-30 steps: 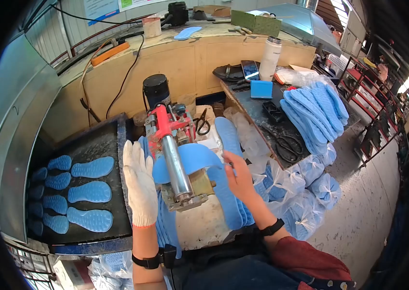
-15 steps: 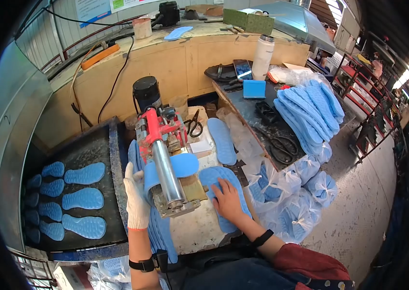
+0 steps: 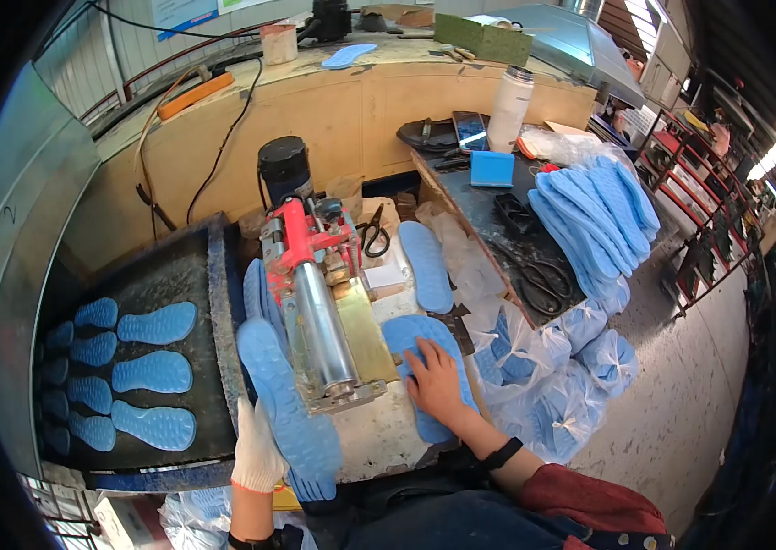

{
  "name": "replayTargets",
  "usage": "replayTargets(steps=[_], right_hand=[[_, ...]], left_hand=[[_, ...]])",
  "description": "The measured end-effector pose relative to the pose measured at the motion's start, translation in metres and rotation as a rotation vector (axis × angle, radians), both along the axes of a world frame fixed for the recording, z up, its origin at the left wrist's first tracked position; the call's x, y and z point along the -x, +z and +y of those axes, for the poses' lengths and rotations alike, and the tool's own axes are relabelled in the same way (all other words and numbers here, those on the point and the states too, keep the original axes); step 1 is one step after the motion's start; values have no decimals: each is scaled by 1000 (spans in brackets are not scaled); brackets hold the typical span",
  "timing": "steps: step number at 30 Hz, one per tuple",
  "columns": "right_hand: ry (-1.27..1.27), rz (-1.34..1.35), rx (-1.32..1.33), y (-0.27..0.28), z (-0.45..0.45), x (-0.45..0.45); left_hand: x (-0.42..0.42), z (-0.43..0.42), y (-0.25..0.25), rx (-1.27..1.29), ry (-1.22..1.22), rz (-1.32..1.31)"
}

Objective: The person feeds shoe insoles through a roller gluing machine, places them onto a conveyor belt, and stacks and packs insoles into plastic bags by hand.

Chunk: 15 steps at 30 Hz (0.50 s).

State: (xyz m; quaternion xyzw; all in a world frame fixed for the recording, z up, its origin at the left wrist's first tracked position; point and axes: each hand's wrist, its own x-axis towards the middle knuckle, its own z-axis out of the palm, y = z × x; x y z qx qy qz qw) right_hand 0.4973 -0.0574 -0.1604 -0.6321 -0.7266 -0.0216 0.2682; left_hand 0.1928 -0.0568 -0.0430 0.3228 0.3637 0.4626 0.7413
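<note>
My left hand (image 3: pixel 258 449), in a white glove, is closed on the edge of a blue insole (image 3: pixel 283 394), textured side up, left of the machine over a stack of insoles. Bare, my right hand (image 3: pixel 435 382) rests with fingers spread on a pile of blue insoles (image 3: pixel 414 332) right of the machine. Between the hands stands the red machine (image 3: pixel 298 240) with its steel roller (image 3: pixel 324 325) and brass plate (image 3: pixel 365 332); no insole lies under the roller. One more insole (image 3: pixel 426 266) lies beyond my right hand.
Blue insoles (image 3: pixel 152 372) lie in rows on a dark tray (image 3: pixel 163 284) at left. On the right table (image 3: pixel 489 215) are scissors (image 3: pixel 544 284), a phone (image 3: pixel 470 131), a white bottle (image 3: pixel 510 110) and stacked insoles (image 3: pixel 594 220). Bagged insoles (image 3: pixel 557 394) sit on the floor.
The insole that was bent around the roller is now off it, at left in my gloved hand. That hand has moved down. My right hand went down onto the right pile and stays there.
</note>
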Motion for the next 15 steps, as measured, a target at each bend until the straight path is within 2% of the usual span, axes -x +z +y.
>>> replayTargets(steps=[2, 5, 7, 8, 10, 11, 13, 15], right_hand=[[4, 17, 11, -4, 2, -1], [8, -8, -9, -9, 1, -1], [33, -40, -18, -6, 4, 0], [34, -47, -22, -3, 4, 2], [44, -78, -18, -4, 5, 2], [75, -78, -22, -5, 5, 4], [50, -109, -57, -6, 5, 2], [75, -122, -67, -4, 6, 0]], left_hand=[[10, -14, 11, 95, -64, -357], [18, -3, 44, 138, 93, -415], [51, 33, 17, -76, 72, -438], [78, 74, -36, -176, 54, -523], [101, 117, -18, -182, 187, -569], [89, 132, 36, -79, 341, -542], [113, 194, 34, -104, 512, -500], [154, 261, 9, -77, 656, -567]])
